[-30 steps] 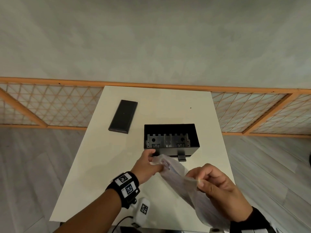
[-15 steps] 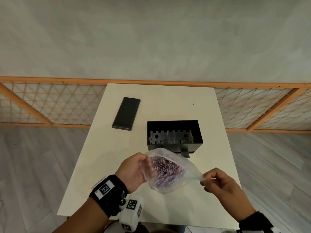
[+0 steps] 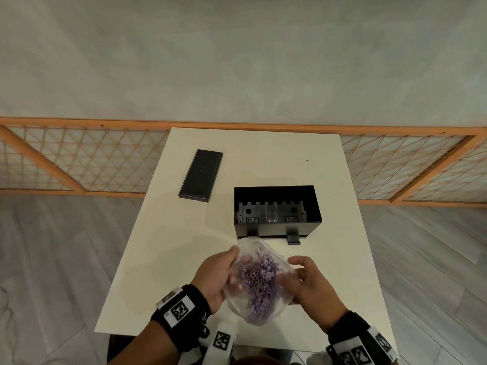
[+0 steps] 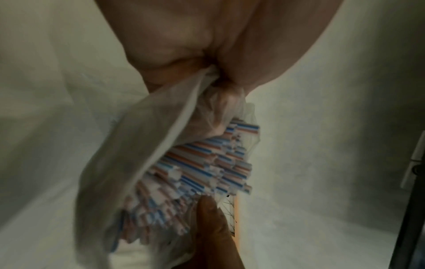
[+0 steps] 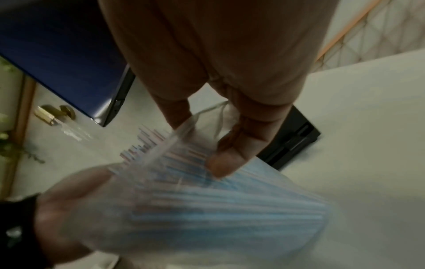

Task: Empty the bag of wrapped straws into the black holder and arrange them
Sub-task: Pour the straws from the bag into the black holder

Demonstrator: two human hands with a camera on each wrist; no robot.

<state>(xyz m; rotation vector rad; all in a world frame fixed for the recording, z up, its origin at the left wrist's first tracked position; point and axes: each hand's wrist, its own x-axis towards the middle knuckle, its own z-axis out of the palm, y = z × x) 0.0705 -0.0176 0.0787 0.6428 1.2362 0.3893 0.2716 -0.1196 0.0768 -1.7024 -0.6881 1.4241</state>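
A clear plastic bag (image 3: 238,304) full of striped straws (image 3: 259,283) hangs upright between my two hands above the table's near half, its mouth open upward. My left hand (image 3: 224,270) grips the bag's left edge. My right hand (image 3: 297,280) holds the right edge, thumb and fingers curled on the plastic. In the left wrist view the bag (image 4: 138,145) bunches in my fingers and the straws (image 4: 207,163) show red and blue stripes. The right wrist view is blurred, with the bag (image 5: 195,209) under my fingertips (image 5: 225,163). The black holder (image 3: 315,210) stands open just beyond the bag.
A flat black lid (image 3: 201,178) lies on the white table (image 3: 168,246) at the far left. A small black tab (image 3: 293,238) sticks out at the holder's front. An orange lattice fence (image 3: 79,159) runs behind the table.
The bag has swung upright with its open mouth toward me. My right hand moved left from the bag's stretched corner and closed in on its right side; both hands came nearer.
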